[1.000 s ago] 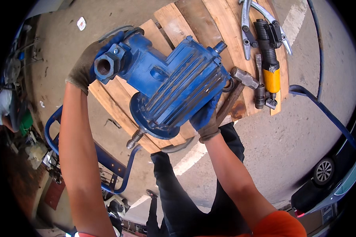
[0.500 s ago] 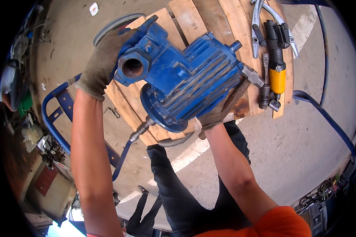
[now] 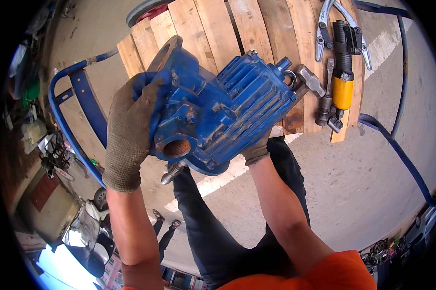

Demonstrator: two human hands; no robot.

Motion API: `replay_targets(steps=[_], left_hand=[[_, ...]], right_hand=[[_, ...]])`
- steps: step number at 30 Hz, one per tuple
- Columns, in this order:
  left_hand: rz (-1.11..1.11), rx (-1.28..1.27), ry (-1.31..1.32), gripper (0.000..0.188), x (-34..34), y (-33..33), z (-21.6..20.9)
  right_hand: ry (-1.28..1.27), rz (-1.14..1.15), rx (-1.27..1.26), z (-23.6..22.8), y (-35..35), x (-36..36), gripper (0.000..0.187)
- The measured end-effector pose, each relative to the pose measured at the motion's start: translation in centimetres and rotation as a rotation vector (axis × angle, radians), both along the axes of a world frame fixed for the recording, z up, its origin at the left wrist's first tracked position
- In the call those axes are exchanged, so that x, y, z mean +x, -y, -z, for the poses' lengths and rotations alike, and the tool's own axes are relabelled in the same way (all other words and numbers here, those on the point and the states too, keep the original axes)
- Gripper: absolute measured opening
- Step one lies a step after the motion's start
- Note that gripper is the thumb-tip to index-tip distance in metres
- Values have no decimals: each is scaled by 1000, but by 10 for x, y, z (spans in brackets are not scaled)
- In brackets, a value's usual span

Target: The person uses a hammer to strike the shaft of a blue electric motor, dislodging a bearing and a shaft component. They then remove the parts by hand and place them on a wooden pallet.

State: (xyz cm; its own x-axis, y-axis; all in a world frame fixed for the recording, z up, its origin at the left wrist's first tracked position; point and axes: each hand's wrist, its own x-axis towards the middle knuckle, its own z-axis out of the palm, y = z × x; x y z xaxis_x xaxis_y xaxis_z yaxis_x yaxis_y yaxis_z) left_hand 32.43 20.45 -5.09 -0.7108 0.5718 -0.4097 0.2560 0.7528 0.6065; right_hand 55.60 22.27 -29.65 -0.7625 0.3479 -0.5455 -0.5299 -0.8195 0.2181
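A blue, worn cast-metal pump (image 3: pixel 213 108) with a ribbed body lies tilted over the near edge of the wooden slat top. Its round threaded port (image 3: pixel 176 148) faces me, and a flange (image 3: pixel 166 53) points up and away at the far left. My left hand (image 3: pixel 133 121), in a grey-brown work glove with blue fingers, grips the pump's left end beside that port. Under the ribbed body's near side is my gloved right hand (image 3: pixel 257 151), its fingers mostly hidden beneath the casting. A hammer (image 3: pixel 310 81) rests just right of the pump, its handle partly covered.
On the slat top (image 3: pixel 247 29) at right lie a yellow-and-black air tool (image 3: pixel 342 92), a socket tool (image 3: pixel 324 110) and a steel jaw puller (image 3: pixel 324 24). Blue tubular frames (image 3: pixel 58 82) stand at both sides. Another person's feet (image 3: pixel 174 224) show at lower left.
The pump has tipped and turned, so its flange now shows at the far left and its port sits lower. My left hand has moved nearer to me with it.
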Motion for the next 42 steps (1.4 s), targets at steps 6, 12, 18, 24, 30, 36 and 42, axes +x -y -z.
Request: replay_targets(steps=[6, 12, 18, 24, 30, 36, 42], left_hand=[[-499, -7, 86, 44, 81, 73, -45], [-732, 121, 176, 35, 171, 215, -40], [-1220, 138, 361, 29, 272, 332, -45], [-1320, 148, 418, 32, 370, 447, -2], [-923, -8, 129, 34, 398, 530, 76], [-1954, 670, 788, 20, 393, 598, 176], [-1873, 987, 744, 22, 371, 659, 319]], right_hand=[[30, -131, 2, -6, 27, 36, 55], [154, -431, 162, -22, 55, 73, 46], [45, -777, 285, -13, 129, 112, 45], [330, -1266, 86, 10, 210, 124, 51], [472, -1566, 317, 38, 289, 103, 64], [471, -1696, 605, 88, 354, 60, 71], [502, -1807, 741, 214, 384, -15, 78]])
